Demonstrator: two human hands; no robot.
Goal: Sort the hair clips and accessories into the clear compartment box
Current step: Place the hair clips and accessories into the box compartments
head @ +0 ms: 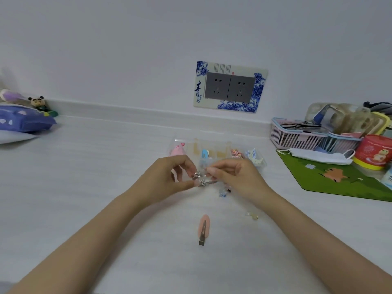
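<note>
Both hands meet over the white worktop (106, 187), just in front of the clear box (214, 149). Left hand (169, 177) pinches one small silver clip (196, 174) between thumb and fingers; right hand (231, 172) pinches at the pair from the other side, fingertips closed on or beside the second silver clip (206, 183). I cannot tell whether the two clips are hooked together or only touching.

Handling, my judgement: silver clips look like thin metal, light, stiff, springy, smooth enough to slip. Best held by the flat shank, not the decorated bow end.

Box compartments from left: pink soft piece (177, 150), blue clip (204, 154), multicoloured small bits (236, 153), pale blue-white pieces (255, 157). At least two cells between look empty.

Not yet sorted, lying on the worktop: pink clip (204, 229) nearest me, metal tongue up; small clear-yellowish piece (252, 215) to its right; small blue bits (223, 192) under the right hand. The pink clip should lift easily by its metal end. The tiny bits are fiddly and likely to scatter.

Writing: socket surround (230, 87) on the wall carries a large blue character, 青, with smaller characters below, too small to read. Red tin (374, 151) at right has printed pictures, text unreadable
</note>
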